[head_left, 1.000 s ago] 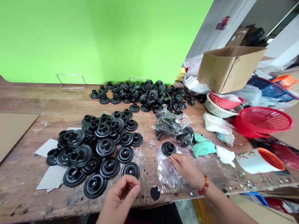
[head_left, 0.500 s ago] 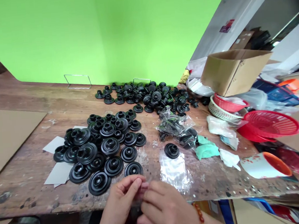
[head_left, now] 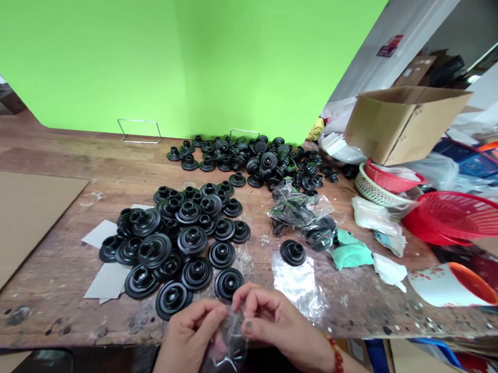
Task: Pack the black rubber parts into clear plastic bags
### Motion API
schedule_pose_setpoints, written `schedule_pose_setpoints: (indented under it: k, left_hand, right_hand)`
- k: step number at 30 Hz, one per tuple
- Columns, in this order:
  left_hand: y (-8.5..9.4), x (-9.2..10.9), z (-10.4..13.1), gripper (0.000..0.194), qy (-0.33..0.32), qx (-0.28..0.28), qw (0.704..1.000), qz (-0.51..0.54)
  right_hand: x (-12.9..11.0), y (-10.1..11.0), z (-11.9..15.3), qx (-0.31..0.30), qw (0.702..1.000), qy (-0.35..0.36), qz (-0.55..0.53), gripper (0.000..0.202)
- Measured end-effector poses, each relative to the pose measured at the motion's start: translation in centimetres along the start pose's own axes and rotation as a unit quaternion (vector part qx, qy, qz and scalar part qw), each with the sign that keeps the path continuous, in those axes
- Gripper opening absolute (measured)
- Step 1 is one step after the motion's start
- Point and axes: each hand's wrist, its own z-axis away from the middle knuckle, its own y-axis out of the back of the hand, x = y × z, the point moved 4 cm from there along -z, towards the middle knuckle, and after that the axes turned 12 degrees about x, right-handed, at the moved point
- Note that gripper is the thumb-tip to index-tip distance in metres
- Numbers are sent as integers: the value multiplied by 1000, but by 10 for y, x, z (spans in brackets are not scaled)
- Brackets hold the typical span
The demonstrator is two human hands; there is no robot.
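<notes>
At the table's front edge my left hand (head_left: 190, 343) pinches the top of a clear plastic bag (head_left: 228, 355) between thumb and fingers. The bag hangs below the edge against dark clothing; whether anything is inside I cannot tell. My right hand (head_left: 281, 330), a red bead bracelet at its wrist, has its curled fingers and thumb on the bag's right side. Just beyond the fingers lies a black stepped round disc (head_left: 229, 283) with a raised hub. A pile of like black discs (head_left: 192, 240) spreads to the left. Another disc (head_left: 293, 252) rests on flat clear bags (head_left: 295, 289).
Behind is a heap of black parts (head_left: 268, 162) before a green panel (head_left: 187, 59). Crumpled plastic with black parts (head_left: 300, 208), a green cloth (head_left: 351, 253), red baskets (head_left: 462, 213), a cardboard box (head_left: 403, 122) and a white tube (head_left: 438, 286) lie to the right.
My hands have drawn slightly apart, and the clear bag between them now shows. The right fingers have turned upward around its edge. The whole view has shifted a little.
</notes>
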Motion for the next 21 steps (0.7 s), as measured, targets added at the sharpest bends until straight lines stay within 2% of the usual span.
schedule_pose_setpoints:
  k: [3, 6, 8, 10, 12, 14, 15, 17, 19, 20, 21]
  left_hand:
    - [9, 3, -6, 31, 9, 32, 999, 23]
    - [10, 5, -6, 26, 15, 8, 993, 114]
    - [9, 5, -3, 28, 38, -34, 970, 239]
    - [8, 3, 1, 32, 77, -94, 930, 348]
    - [7, 1, 4, 36, 97, -158, 902, 389]
    - [10, -1, 3, 39, 93, -174, 909, 367]
    - [12, -1, 0, 39, 78, -165, 926, 331]
    - [18, -1, -6, 33, 32, -128, 968, 212]
    - [23, 2, -12, 26, -21, -94, 992, 77]
    - [25, 4, -13, 24, -42, -84, 995, 24]
    - [26, 6, -14, 23, -58, -76, 995, -12]
  right_hand:
    - [8, -8, 1, -82, 980, -90, -160, 31]
    - [16, -13, 0, -115, 968, -129, -182, 27]
    - [21, -12, -2, -108, 977, -138, -125, 23]
    - [20, -12, -3, -102, 982, -132, -87, 20]
    - [16, -12, -5, -102, 982, -117, -110, 23]
    - [12, -11, -8, -105, 976, -114, -154, 29]
    - [10, -10, -10, -105, 976, -113, -154, 33]
    - [5, -5, -17, -93, 988, -93, -78, 38]
    - [-4, 5, -28, -26, 996, 2, 83, 38]
    - [-11, 10, -33, 15, 982, 76, 171, 34]
    - [-17, 13, -37, 41, 955, 153, 251, 26]
